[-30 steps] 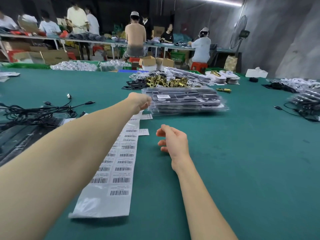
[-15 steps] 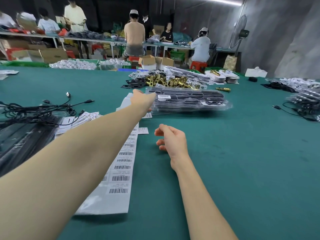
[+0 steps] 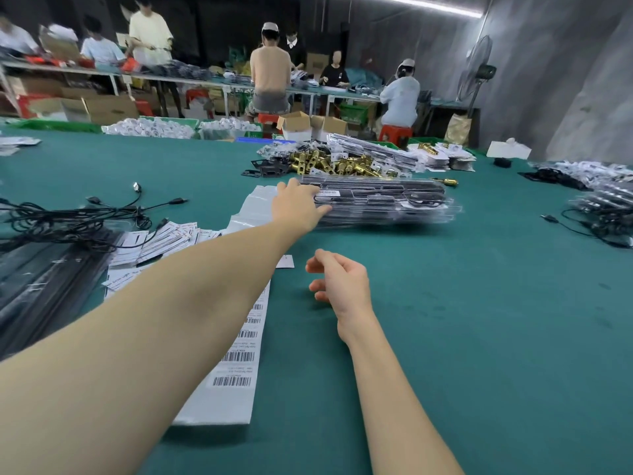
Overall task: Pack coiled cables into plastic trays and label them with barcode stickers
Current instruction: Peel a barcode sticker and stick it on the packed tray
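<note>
A stack of clear plastic trays (image 3: 383,204) holding black cables lies on the green table (image 3: 462,320), its top tray bearing a barcode sticker (image 3: 327,193). My left hand (image 3: 298,205) is stretched far forward, its straight fingers resting on the stack's left end beside that sticker. My right hand (image 3: 340,281) hovers low over the table nearer to me, fingers loosely curled, holding nothing. A long strip of barcode stickers (image 3: 236,354) runs under my left forearm. Loose black cables (image 3: 68,217) lie in a tangle at the left.
Empty dark trays (image 3: 37,289) and small printed labels (image 3: 161,240) sit at the left. Brass hardware (image 3: 332,164) is heaped behind the stack. More packed trays and cables (image 3: 603,200) lie at the right edge. Several people work at benches beyond the table.
My left hand has reached farther forward, from the sticker strip onto the left end of the tray stack, its fingers straightening. My right hand has hardly moved.
</note>
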`<state>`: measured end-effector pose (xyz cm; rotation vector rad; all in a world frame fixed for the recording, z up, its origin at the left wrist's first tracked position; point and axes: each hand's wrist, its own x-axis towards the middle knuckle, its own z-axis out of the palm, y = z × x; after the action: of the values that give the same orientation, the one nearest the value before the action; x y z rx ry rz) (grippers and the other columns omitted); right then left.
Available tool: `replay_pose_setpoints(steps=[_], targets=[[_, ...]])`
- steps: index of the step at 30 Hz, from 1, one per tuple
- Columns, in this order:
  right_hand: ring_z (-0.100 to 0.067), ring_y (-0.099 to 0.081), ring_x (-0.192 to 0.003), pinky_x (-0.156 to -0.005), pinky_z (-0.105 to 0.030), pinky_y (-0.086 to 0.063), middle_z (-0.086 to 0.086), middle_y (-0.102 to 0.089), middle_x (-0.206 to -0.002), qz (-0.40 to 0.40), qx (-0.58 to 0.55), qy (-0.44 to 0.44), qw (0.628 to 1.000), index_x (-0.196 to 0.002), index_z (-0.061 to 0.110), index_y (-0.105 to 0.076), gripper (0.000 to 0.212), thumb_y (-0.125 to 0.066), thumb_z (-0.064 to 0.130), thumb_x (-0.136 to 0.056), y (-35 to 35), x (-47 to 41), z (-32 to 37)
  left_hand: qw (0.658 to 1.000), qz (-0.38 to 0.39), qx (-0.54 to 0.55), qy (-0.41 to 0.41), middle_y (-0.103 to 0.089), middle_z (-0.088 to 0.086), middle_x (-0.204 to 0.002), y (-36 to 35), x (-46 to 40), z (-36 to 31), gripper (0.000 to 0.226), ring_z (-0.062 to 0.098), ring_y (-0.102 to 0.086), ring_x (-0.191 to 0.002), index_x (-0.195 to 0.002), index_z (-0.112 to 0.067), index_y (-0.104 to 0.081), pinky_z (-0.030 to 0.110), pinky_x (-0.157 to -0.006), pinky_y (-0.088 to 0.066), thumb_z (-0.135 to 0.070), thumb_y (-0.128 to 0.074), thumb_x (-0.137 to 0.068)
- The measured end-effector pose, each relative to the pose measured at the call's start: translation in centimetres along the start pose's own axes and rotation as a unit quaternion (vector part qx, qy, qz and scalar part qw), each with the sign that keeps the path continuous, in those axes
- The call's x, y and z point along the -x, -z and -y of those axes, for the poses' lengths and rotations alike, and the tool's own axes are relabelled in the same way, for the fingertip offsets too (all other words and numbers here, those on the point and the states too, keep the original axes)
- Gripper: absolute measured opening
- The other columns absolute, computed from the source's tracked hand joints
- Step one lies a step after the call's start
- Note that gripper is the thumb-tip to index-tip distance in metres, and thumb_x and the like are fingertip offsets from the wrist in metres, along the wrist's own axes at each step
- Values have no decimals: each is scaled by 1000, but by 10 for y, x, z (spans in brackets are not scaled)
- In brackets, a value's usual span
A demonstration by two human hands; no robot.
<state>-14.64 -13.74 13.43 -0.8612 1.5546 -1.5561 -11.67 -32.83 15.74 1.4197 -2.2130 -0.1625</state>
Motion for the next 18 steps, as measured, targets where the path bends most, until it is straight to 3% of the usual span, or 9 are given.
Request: replay_pose_setpoints(steps=[6, 11, 18], targets=[[-11, -54, -51, -47, -18, -44, 10, -71, -72, -1, -4, 2, 1000, -68, 19, -69, 28, -60, 27, -93, 0, -1, -1, 1000, -8, 19, 5, -44, 10, -140, -2, 0, 5, 56, 31, -36, -131, -139, -30, -54, 43, -100, -43, -57, -61, -90], [-11, -55, -52, -48, -19, -46, 11, -71, -72, -6, -8, -2, 1000, -70, 19, -70, 27, -60, 27, -93, 1, -3, -1, 996, -44, 79, -5, -40, 10, -140, 7, 27, 11, 69, 31, -39, -128, -140, -25, -40, 45, -101, -43, -50, -70, -84], [-11, -57, -52, -47, -19, -45, 10, -72, -71, -11, 10, 10, 1000, -69, 18, -71, 27, -61, 25, -93, 0, -3, -3, 985, -28, 168, -8, -54, 5, -119, 26, 127, 43, 35, 24, -47, -117, -116, -16, -55, 38, -99, -40, -32, -67, -87]])
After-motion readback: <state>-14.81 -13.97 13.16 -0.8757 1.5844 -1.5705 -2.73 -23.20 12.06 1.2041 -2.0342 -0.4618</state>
